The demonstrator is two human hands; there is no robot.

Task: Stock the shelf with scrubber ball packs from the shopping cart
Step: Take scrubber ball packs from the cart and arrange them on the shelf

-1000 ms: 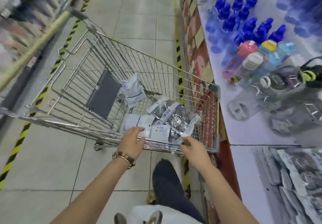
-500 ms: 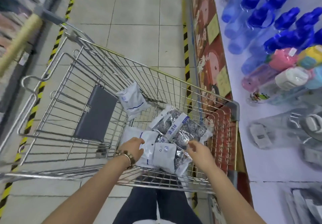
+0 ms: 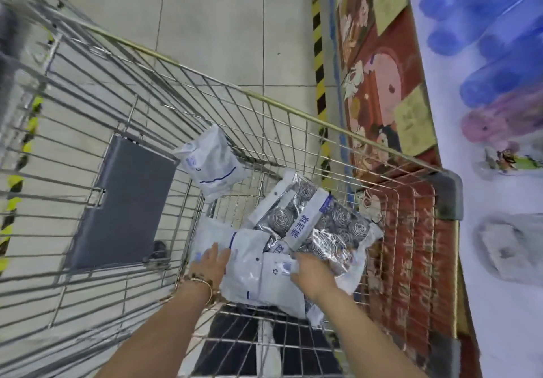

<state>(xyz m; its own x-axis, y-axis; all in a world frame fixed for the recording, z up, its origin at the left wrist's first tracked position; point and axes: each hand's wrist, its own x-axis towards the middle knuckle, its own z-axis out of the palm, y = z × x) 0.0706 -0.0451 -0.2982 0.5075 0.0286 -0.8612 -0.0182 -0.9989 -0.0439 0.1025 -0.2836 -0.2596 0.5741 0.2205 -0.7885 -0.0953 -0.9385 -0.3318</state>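
Note:
Several scrubber ball packs lie in the near right corner of the wire shopping cart. One pack lies face up and shows steel coils under a white label. A white pack lies back side up in front of it. My left hand rests with straight fingers on that white pack's left edge. My right hand curls its fingers over the pack's right edge, where it overlaps the face-up pack. Another white pack leans against the cart's inner wire divider.
The cart's grey seat flap is to the left of the packs. A white shelf runs along the right, holding blue bottles, a pink bottle and a blurred grey item. Yellow-black tape marks the tiled floor.
The view has tipped down over the cart. Both hands have gone from the cart's near rim down into the basket and onto the white pack.

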